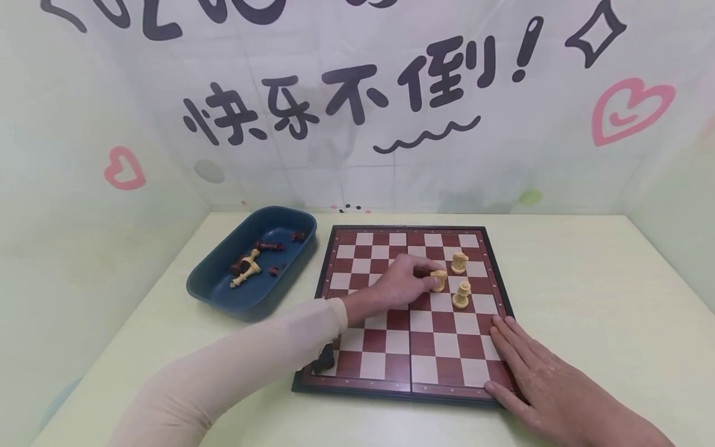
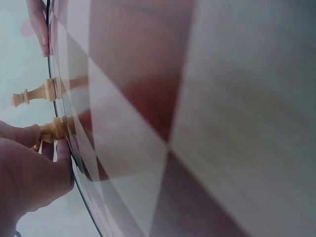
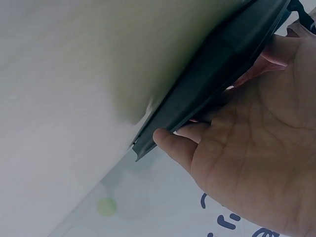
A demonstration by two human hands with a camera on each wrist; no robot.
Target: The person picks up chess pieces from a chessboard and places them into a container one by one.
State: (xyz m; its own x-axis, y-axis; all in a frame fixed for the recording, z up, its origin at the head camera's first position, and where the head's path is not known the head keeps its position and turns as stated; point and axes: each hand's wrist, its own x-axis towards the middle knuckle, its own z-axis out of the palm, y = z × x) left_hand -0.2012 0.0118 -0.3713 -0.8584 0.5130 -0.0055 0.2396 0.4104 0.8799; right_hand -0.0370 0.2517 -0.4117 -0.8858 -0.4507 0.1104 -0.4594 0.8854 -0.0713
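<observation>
My left hand [image 1: 403,282] reaches over the chessboard [image 1: 385,341] and pinches a cream knight [image 1: 438,281] between thumb and fingers; its base is at the board surface. In the left wrist view, the left hand [image 2: 34,173] holds the same piece [image 2: 54,130] from the side. Just behind it on the board stands another cream knight [image 1: 459,262], and to its right front an upright cream piece [image 1: 461,295] with a narrow neck. My right hand [image 1: 550,375] rests along the board's right edge, fingers extended. In the right wrist view, its palm [image 3: 252,143] is beside the dark board side [image 3: 207,74].
A blue tray [image 1: 220,303] stands left of the board. Inside lie a long cream piece [image 1: 246,273] and several dark red pieces [image 1: 270,246]. A white printed sheet [image 1: 346,180] hangs behind the table [image 1: 603,273]. A small black object [image 1: 324,360] shows beneath the left sleeve.
</observation>
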